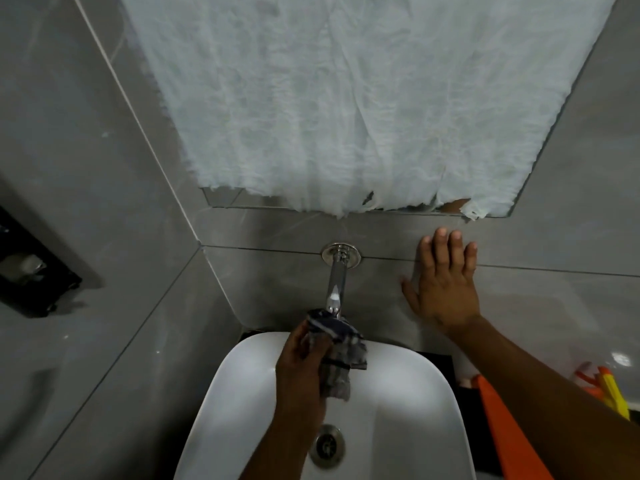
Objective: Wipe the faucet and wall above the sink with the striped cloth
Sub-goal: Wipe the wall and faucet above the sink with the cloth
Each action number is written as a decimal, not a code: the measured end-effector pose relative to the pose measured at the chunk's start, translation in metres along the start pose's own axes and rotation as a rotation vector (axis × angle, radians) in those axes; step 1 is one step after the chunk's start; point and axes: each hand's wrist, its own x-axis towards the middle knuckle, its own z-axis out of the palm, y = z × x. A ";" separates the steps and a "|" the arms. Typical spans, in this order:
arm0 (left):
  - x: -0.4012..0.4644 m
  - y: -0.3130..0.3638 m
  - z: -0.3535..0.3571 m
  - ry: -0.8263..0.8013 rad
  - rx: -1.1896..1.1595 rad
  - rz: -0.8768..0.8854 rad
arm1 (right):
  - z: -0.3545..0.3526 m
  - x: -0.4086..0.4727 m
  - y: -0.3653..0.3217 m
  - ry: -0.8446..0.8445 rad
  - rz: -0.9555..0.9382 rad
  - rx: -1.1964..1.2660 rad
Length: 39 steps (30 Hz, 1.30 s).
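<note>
Two hands are at work around the chrome faucet [335, 282], which juts from the grey tiled wall [270, 275] over the white sink [408, 403]. Your left hand [304, 362] is clenched around the striped cloth [337, 351], pressing its bunched upper end against the faucet's spout tip while the loose end hangs below toward the basin. Your right hand [445, 282] holds nothing: it lies flat with fingers spread on the wall just right of the faucet, level with its round wall flange [341, 254]. Above the faucet, crumpled white sheeting [346, 98] covers a mirror [225, 199], leaving only a thin strip of glass showing. Below the faucet, the sink's metal drain [327, 445] sits in the basin. Far right of the faucet, orange and yellow plastic items [602, 389] stand at the frame edge.
</note>
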 end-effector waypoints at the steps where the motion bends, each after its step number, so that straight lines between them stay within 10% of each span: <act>1: 0.001 -0.007 0.000 -0.114 -0.262 -0.146 | 0.000 0.000 0.000 0.005 0.002 0.001; 6: 0.007 -0.019 0.002 -0.119 -0.590 -0.269 | -0.001 0.000 -0.002 -0.010 0.001 0.012; 15: 0.000 0.006 0.023 0.313 0.721 0.386 | 0.002 0.000 -0.005 0.013 0.005 0.034; 22: 0.056 0.052 0.067 0.174 1.106 0.253 | 0.006 -0.001 -0.003 0.002 -0.004 0.037; 29: 0.104 0.077 0.055 -0.123 0.037 -0.521 | 0.010 0.000 -0.002 0.017 0.002 0.052; 34: 0.102 0.061 0.046 0.014 -0.109 -0.420 | 0.009 -0.004 0.002 -0.011 -0.015 0.034; 39: 0.107 0.074 0.085 0.134 1.018 0.025 | 0.007 -0.003 0.001 -0.030 -0.009 0.037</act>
